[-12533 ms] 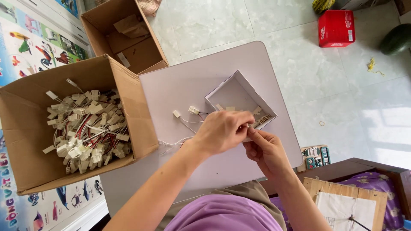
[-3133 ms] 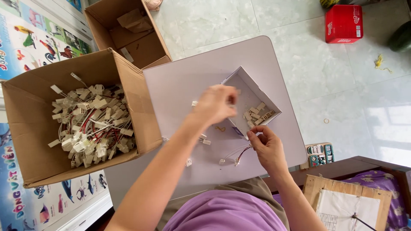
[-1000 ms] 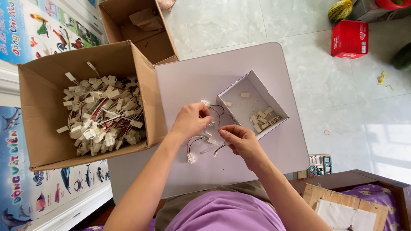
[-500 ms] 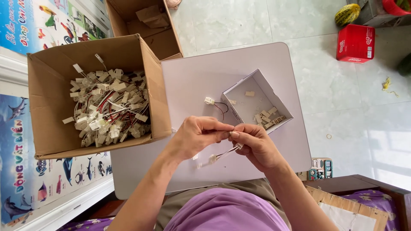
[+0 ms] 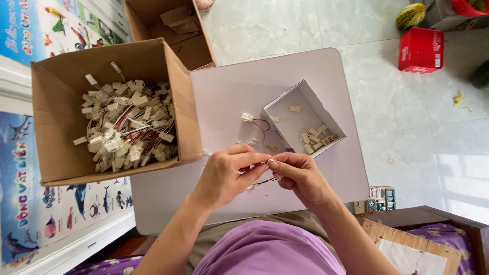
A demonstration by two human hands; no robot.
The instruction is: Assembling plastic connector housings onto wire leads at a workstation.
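Observation:
My left hand (image 5: 226, 173) and my right hand (image 5: 300, 175) meet over the near part of a small white table (image 5: 234, 91). Together they pinch one short wire lead with a small white connector (image 5: 269, 162) at the fingertips; its red and black wires hang below. Another wired connector (image 5: 248, 117) lies on the table beside a small white box (image 5: 277, 109) that holds several tiny beige plastic pieces. To the left, an open cardboard box (image 5: 51, 102) is full of tangled white connectors with red and black wires.
A second, nearly empty cardboard box (image 5: 153, 20) stands behind the full one. A red box (image 5: 420, 50) and a yellow-green fruit (image 5: 410, 15) sit on the tiled floor at the right. Colourful posters line the wall at left. A wooden board (image 5: 407, 244) lies near my right knee.
Over the last second my hands have come together and lifted the wire lead off the table. The view has shifted slightly; the boxes have not moved.

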